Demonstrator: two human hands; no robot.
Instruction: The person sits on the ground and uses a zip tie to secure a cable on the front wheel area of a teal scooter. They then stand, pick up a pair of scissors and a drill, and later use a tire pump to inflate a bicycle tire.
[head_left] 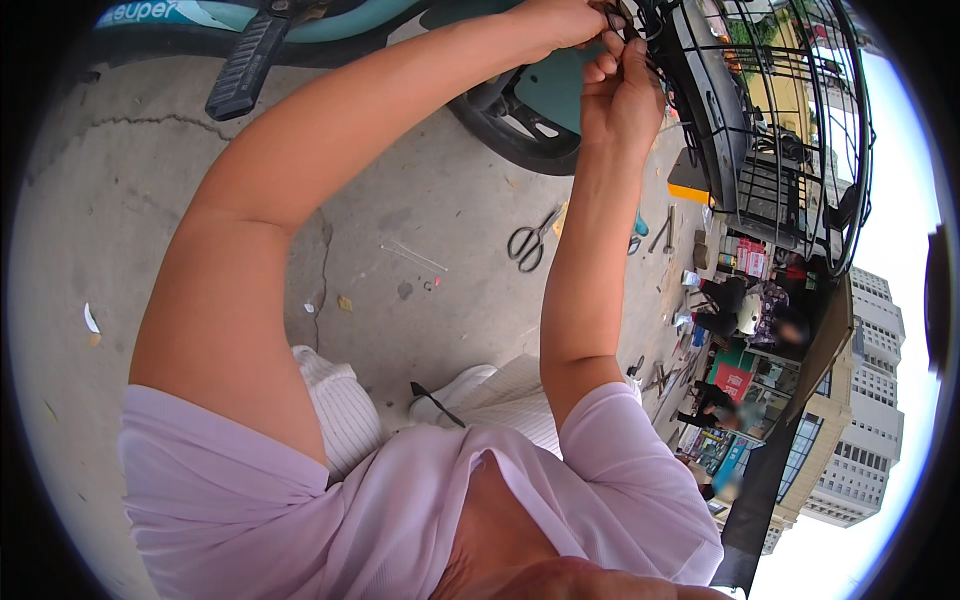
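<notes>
Both hands are together at the top edge, by the front of a teal electric bike [553,88]. My right hand [622,95] has its fingers curled in and its thumb raised, pinching a thin black cable [622,22]. Just left of it, my left hand [565,22] is closed at the same spot; the frame's edge cuts it off, and what its fingers hold is hidden. More dark cables [660,35] run beside the fingertips, next to a black wire basket [790,110].
Black-handled scissors [527,245] lie on the concrete ground [400,200] below my hands. A hammer-like tool [671,230] and other tools lie to their right. A black wheel [520,135] and a pedal [245,80] jut from the bike. Several people and stalls are at the far right.
</notes>
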